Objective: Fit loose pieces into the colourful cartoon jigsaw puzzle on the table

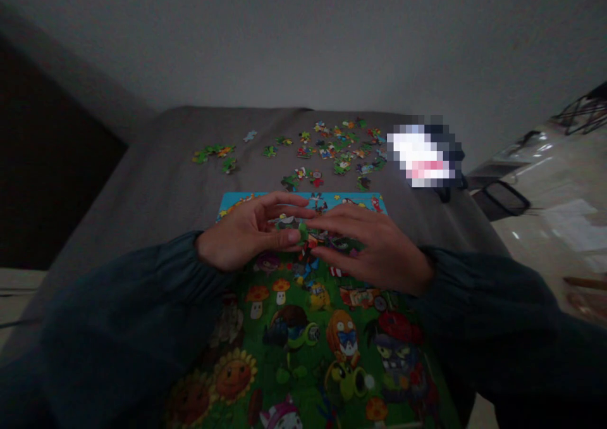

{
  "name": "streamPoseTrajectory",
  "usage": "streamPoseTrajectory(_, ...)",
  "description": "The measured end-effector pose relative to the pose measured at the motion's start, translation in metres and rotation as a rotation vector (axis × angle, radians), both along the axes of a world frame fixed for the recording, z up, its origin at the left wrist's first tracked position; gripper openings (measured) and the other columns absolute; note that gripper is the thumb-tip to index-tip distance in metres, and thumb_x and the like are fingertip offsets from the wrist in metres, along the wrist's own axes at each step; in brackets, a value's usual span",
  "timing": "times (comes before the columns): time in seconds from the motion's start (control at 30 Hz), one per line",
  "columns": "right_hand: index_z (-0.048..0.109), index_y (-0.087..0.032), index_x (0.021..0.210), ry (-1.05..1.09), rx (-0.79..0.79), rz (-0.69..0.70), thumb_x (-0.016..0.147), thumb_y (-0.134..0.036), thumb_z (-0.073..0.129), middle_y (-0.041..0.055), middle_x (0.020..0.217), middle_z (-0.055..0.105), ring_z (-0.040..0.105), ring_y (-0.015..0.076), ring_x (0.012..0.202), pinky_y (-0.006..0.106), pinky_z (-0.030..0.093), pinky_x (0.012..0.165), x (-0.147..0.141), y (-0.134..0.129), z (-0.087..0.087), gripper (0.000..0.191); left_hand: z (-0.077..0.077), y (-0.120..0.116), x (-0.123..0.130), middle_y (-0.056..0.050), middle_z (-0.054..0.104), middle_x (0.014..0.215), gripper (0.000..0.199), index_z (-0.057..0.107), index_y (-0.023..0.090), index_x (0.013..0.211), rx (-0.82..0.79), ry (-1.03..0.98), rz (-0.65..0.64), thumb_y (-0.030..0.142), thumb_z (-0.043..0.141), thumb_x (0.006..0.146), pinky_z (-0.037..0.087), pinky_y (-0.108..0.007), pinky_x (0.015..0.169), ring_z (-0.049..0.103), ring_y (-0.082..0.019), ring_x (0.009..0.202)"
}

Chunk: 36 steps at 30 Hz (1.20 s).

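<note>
My left hand (258, 230) pinches a puzzle piece (287, 224) between thumb and fingers, above the upper part of a jigsaw puzzle (296, 315). Green and grey-white show on the piece. Close by on its right is my right hand (367, 242), thumb and fingers apart and stretched toward it. The index fingertip is at the piece's edge; whether it touches I cannot tell. Below the hands, the puzzle shows cartoon plants, mushrooms and sunflowers on green, with a light blue strip along its far edge. My hands and sleeves hide parts of it.
Loose puzzle pieces (341, 147) lie scattered on the grey cloth surface (165, 157) beyond the puzzle. A smaller cluster of pieces (215, 154) lies to the left. At the right edge is a blurred-out object (422, 154). A pale wall (303, 43) stands behind.
</note>
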State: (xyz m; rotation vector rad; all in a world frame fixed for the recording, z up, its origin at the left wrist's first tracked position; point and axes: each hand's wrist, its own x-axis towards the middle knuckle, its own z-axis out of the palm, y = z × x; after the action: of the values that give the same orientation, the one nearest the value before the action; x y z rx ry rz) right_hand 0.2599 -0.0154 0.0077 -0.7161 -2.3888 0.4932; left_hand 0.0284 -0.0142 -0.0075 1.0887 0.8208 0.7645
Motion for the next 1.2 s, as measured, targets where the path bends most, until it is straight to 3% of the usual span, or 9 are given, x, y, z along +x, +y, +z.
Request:
streamPoseTrajectory(0.2,0.069,-0.017,0.115,-0.258,-0.236,0.248,0.090,-0.033,0.070,0.0064,0.105,0.072,0.066,0.0157,0.094,0.030,0.052,0.083,0.055,0.028,0.040,0.030,0.008,0.005,-0.001,-0.003,0.072,0.114,0.035,0.064,0.022,0.103,-0.095,0.058,0.193,0.015,0.081,0.073,0.062,-0.023,0.074,0.074,-0.015,0.084)
streamPoseTrajectory(0.3,0.070,-0.018,0.113,-0.362,-0.351,0.311,0.088,-0.033,0.072,0.0055,0.106,0.071,0.064,0.0162,0.101,0.031,0.050,0.089,0.075,0.030,0.047,0.029,0.007,0.007,-0.001,-0.003,0.073,0.111,0.036,0.065,0.022,0.101,-0.094,0.097,0.191,0.016,0.083,0.071,0.062,-0.022,0.072,0.074,-0.016,0.083)
streamPoseTrajectory(0.43,0.069,-0.016,0.112,-0.463,-0.399,0.369,0.088,-0.029,0.072,0.0066,0.105,0.070,0.060,0.0187,0.104,0.034,0.046,0.093,0.076,0.022,0.044,0.028,0.005,0.006,0.001,-0.002,0.074,0.105,0.035,0.067,0.021,0.099,-0.070,0.127,0.164,0.019,0.084,0.069,0.060,-0.018,0.068,0.073,-0.014,0.077)
streamPoseTrajectory(0.6,0.069,-0.014,0.109,-0.438,-0.344,0.425,0.088,-0.030,0.072,0.0080,0.105,0.068,0.055,0.0203,0.102,0.035,0.043,0.094,0.065,0.012,0.037,0.027,0.006,0.006,-0.001,0.000,0.073,0.081,0.026,0.069,0.020,0.096,-0.045,0.205,0.141,0.021,0.080,0.072,0.057,-0.017,0.065,0.069,-0.012,0.071)
streamPoseTrajectory(0.87,0.070,-0.017,0.107,-0.366,-0.232,0.437,0.088,-0.032,0.072,0.0072,0.103,0.063,0.050,0.0204,0.098,0.034,0.041,0.089,0.051,0.007,0.020,0.024,0.008,0.006,0.000,0.000,0.072,0.081,0.021,0.071,0.021,0.093,-0.023,0.203,0.120,0.023,0.080,0.073,0.055,-0.018,0.063,0.066,-0.013,0.070)
streamPoseTrajectory(1.2,0.069,-0.016,0.102,-0.408,-0.233,0.416,0.087,-0.035,0.072,0.0068,0.103,0.063,0.048,0.0223,0.100,0.035,0.039,0.090,0.045,0.004,0.013,0.024,0.006,0.005,-0.001,0.002,0.071,0.082,0.017,0.069,0.020,0.095,0.001,0.194,0.114,0.018,0.073,0.078,0.054,-0.018,0.065,0.066,-0.011,0.071)
